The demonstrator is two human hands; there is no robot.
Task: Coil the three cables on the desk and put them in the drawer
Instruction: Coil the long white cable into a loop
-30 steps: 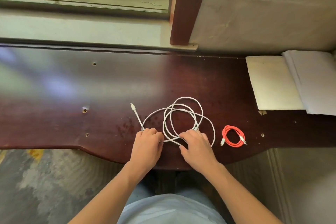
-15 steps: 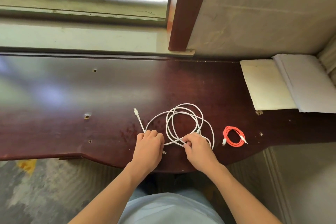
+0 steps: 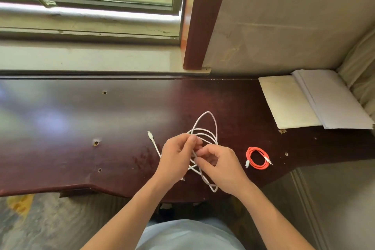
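Note:
A long white cable (image 3: 211, 126) lies in loose loops near the front edge of the dark red wooden desk (image 3: 81, 119). My left hand (image 3: 176, 156) pinches several of its loops together and holds them raised above the desk. My right hand (image 3: 221, 168) grips a strand of the same cable just right of the left hand. One white plug end (image 3: 150, 135) trails on the desk to the left, and a loop hangs down by my right wrist. A small orange cable (image 3: 257, 158) sits coiled on the desk to the right. No drawer is visible.
A cream pad (image 3: 288, 101) and a stack of white paper (image 3: 332, 99) lie at the desk's back right corner. A window and a wooden post stand behind the desk. The desk top has several small holes. Floor shows below the front edge.
Both hands have lifted from the desk, gathering the white cable's loops into a tighter, narrower bunch. The camera has tilted up a little.

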